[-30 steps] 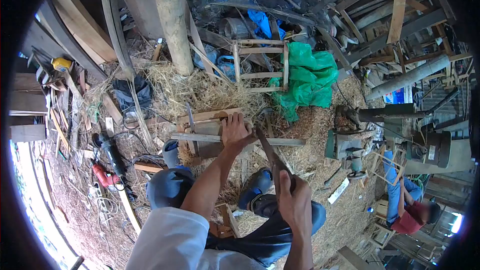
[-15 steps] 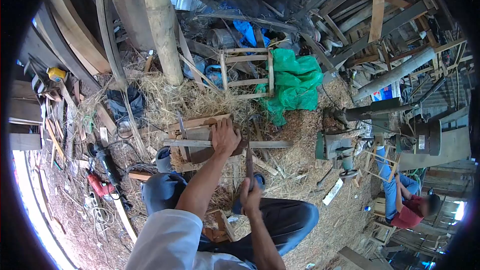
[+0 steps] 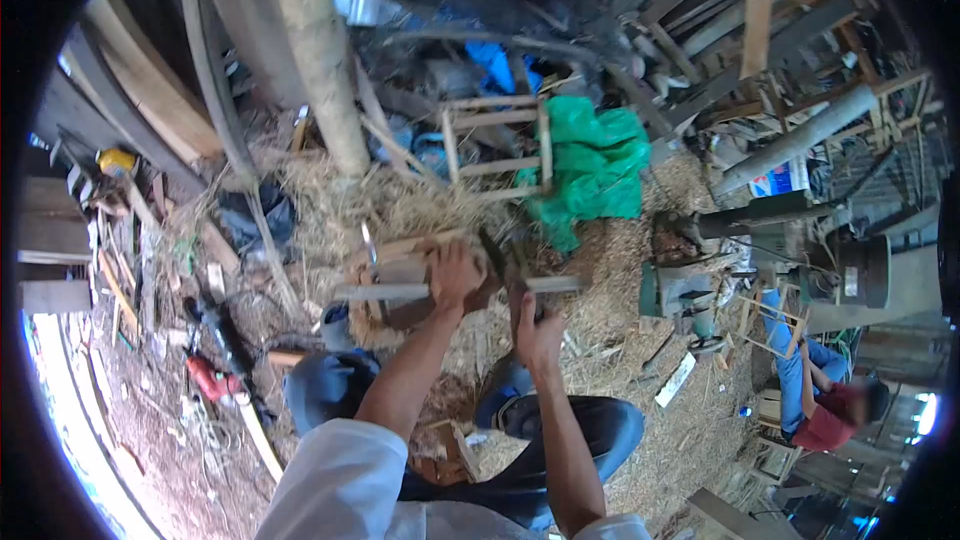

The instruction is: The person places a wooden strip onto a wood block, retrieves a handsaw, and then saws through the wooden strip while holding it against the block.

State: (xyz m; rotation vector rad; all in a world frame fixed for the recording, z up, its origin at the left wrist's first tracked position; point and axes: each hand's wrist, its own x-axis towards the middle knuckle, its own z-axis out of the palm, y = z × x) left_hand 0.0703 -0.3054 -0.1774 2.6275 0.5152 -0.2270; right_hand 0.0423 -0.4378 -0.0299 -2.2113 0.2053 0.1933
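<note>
My left hand (image 3: 455,275) presses down with spread fingers on a narrow wooden strip (image 3: 390,292) laid across a low wooden block or bench (image 3: 400,250). The strip sticks out to both sides of that hand. Just to its right, my right hand (image 3: 538,332) is wrapped round the handle of a dark saw-like tool (image 3: 495,255), whose blade points up and to the left across the strip. The picture is slightly blurred, so the blade's contact with the wood cannot be made out.
A green plastic sheet (image 3: 595,165) lies beside a small wooden frame (image 3: 495,145). A red power tool (image 3: 208,380) lies at the left. A machine (image 3: 690,295) stands at the right, and beyond it a person in red (image 3: 830,415) sits holding a wooden frame.
My right hand has moved up and to the right with the tool, whose blade now reaches farther beyond the strip. My left hand stays on the wood. The whole view has shifted slightly.
</note>
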